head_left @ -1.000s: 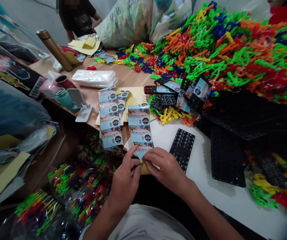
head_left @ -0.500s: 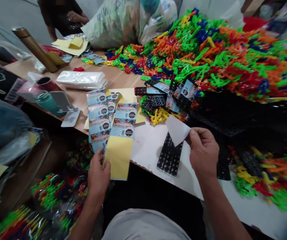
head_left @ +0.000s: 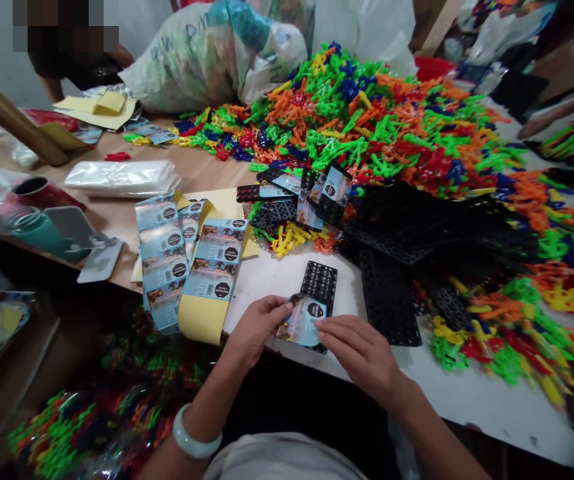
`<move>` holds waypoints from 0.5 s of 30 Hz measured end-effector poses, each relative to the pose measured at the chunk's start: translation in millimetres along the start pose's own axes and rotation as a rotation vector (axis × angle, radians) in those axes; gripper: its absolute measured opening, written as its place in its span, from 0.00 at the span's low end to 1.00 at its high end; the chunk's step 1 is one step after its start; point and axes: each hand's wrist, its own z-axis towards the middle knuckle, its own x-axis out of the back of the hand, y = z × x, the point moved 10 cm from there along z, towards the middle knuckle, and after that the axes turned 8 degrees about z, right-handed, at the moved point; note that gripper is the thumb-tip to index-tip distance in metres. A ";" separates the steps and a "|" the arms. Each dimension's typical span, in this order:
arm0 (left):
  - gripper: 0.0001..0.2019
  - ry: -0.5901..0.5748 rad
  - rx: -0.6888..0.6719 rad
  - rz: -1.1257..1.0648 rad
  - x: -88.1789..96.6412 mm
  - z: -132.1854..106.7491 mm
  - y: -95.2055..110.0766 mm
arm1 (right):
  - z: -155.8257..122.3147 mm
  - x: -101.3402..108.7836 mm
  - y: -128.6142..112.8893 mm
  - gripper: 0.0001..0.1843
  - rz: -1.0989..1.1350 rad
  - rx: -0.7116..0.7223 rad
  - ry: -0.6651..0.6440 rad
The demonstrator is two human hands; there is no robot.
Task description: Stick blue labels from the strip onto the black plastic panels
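Both hands meet at the near edge of the white table [head_left: 467, 393], pressing a small printed sticker [head_left: 305, 321], pale blue with a dark round badge, onto a black studded plate [head_left: 321, 283]. The left hand [head_left: 257, 327] pinches the sticker's left edge between thumb and forefinger. The right hand [head_left: 361, 353] lies half-open, its fingertips flat on the sticker's right side.
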 end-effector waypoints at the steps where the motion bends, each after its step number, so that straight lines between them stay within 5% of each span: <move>1: 0.20 0.024 -0.030 0.041 -0.5 3.4 3.0 | -3.1 2.4 2.0 0.22 -0.014 -0.010 0.009; 15: 0.06 0.499 -0.405 0.632 -13.3 57.6 68.2 | -5.3 22.5 42.7 0.13 -0.268 -0.178 0.094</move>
